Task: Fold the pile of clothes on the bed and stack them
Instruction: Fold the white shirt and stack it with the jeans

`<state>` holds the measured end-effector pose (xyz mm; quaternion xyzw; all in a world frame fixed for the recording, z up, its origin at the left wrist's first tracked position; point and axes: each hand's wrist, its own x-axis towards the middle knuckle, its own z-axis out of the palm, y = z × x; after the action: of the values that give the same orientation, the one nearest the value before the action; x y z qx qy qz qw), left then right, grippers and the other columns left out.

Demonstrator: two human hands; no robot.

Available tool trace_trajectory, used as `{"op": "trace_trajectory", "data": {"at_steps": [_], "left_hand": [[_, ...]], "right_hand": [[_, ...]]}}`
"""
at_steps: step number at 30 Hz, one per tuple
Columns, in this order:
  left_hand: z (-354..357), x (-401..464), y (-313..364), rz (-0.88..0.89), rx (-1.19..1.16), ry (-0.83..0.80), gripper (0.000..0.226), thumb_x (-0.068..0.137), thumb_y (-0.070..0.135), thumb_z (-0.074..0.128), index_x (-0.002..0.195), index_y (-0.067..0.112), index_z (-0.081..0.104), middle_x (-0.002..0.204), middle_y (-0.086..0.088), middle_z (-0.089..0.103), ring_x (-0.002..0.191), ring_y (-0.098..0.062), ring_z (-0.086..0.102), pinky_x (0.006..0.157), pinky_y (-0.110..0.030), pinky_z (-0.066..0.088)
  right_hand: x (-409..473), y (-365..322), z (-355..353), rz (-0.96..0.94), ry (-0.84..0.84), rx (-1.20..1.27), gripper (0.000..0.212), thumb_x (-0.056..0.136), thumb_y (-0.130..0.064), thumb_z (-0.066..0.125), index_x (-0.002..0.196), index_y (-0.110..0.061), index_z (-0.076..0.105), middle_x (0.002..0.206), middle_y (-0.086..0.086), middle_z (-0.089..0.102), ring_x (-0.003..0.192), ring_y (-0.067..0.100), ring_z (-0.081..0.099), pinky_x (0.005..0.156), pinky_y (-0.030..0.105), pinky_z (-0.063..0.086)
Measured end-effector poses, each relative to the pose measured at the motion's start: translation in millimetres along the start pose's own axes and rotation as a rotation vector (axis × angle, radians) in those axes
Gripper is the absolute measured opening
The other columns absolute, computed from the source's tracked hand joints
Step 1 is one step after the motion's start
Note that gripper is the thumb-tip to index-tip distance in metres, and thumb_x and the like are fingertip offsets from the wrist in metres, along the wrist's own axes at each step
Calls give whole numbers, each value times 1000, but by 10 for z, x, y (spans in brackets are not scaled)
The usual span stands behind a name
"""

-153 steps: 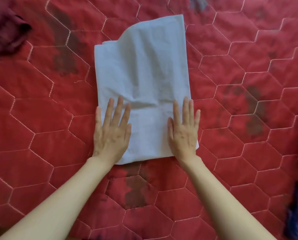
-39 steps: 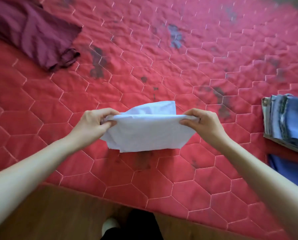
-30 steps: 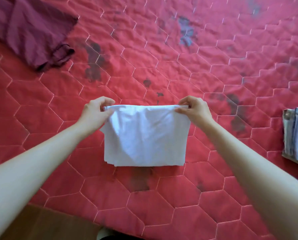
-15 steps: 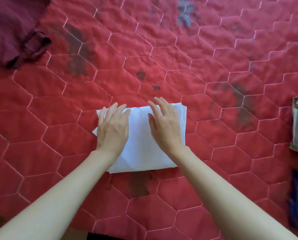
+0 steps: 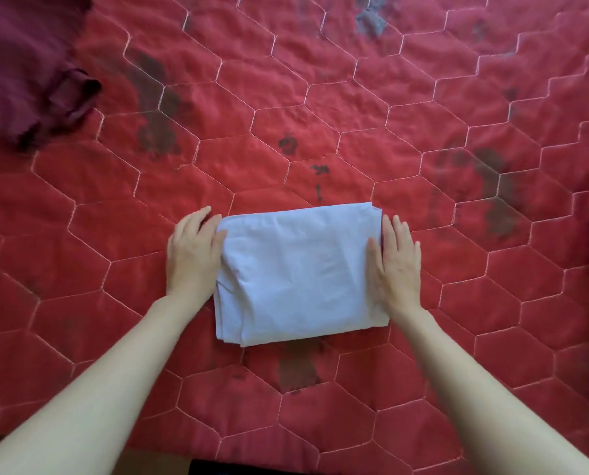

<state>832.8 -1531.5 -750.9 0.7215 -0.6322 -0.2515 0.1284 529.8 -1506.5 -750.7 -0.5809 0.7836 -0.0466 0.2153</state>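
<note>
A folded white cloth [image 5: 299,274] lies flat on the red quilted bed [image 5: 423,114]. The left hand [image 5: 193,255] and right hand [image 5: 394,265] flank it, fingers straight and relaxed, touching its side edges. A maroon garment [image 5: 25,63] (crumpled) lies well apart, beyond the cloth's left side.

Two bare forearms with no sleeves; left hand [image 5: 192,257] and right hand [image 5: 395,265] wear no rings
</note>
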Motion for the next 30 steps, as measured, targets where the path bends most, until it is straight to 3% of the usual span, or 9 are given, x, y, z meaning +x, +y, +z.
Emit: {"op": "trace_trajectory", "data": {"at_steps": [3, 5, 8, 11, 15, 18, 23, 27, 30], "left_hand": [[-151, 128, -34, -75, -182, 38, 17, 92, 11, 59, 102, 9, 73, 109, -7, 67, 101, -27, 57, 88, -24, 36], [-232, 199, -67, -117, -286, 3, 12, 87, 10, 65, 94, 12, 75, 99, -3, 70, 87, -18, 60, 79, -13, 39], [-297, 263, -127, -127, -352, -68, 15, 82, 5, 70, 91, 15, 76, 93, 0, 71, 81, -16, 60, 70, -3, 40], [-345, 306, -201, -49, -345, -132, 24, 78, -5, 71, 92, 13, 76, 91, -4, 69, 75, -13, 57, 69, -6, 41], [-373, 374, -234, 100, -231, -165, 16, 77, 0, 74, 86, 13, 77, 84, 1, 66, 70, -6, 55, 67, -7, 39], [-355, 399, -216, 118, -230, -135, 11, 79, 4, 74, 82, 14, 77, 81, 3, 67, 69, -7, 57, 67, -8, 39], [-336, 336, -243, -66, -379, -70, 8, 79, 15, 74, 80, 23, 77, 80, 15, 71, 77, -2, 62, 67, -6, 41], [-257, 296, -233, -250, -510, 10, 8, 80, 17, 73, 80, 23, 77, 77, 15, 72, 70, 2, 63, 71, -10, 46], [-210, 317, -188, -335, -589, 80, 9, 78, 14, 72, 80, 22, 77, 73, 7, 72, 60, 0, 58, 63, -12, 47]], "right_hand": [[52, -161, -68, -32, 57, 319, 49, 104, -30, 38, 150, -16, 29, 155, -2, 31, 142, 13, 25, 117, 24, 16], [169, -266, -72, 19, 74, 398, 48, 103, -30, 43, 148, -18, 33, 147, -5, 41, 135, 11, 33, 109, 20, 21], [383, -323, -85, 147, 105, 472, 35, 100, -26, 47, 133, -18, 54, 124, -1, 57, 119, 15, 48, 100, 24, 35], [516, -267, -117, 204, 90, 552, 22, 97, -24, 48, 106, -21, 69, 107, -3, 66, 99, 9, 56, 79, 9, 37], [569, -173, -196, 157, -3, 569, 25, 96, -19, 48, 108, -24, 70, 107, -4, 69, 100, 9, 59, 88, 26, 45], [579, -130, -221, 149, -61, 597, 18, 93, -26, 56, 103, -27, 72, 107, -9, 69, 105, 9, 61, 94, 32, 48], [601, -146, -221, 174, -41, 618, 14, 90, -25, 62, 80, -30, 70, 82, -16, 69, 78, 0, 60, 76, 24, 48], [615, -145, -188, 190, -19, 590, 12, 90, -22, 62, 83, -21, 71, 85, -10, 70, 82, 6, 60, 80, 27, 49], [607, -158, -185, 206, -9, 605, 12, 90, -21, 61, 84, -19, 71, 85, -8, 69, 83, 8, 61, 84, 33, 51]]}}
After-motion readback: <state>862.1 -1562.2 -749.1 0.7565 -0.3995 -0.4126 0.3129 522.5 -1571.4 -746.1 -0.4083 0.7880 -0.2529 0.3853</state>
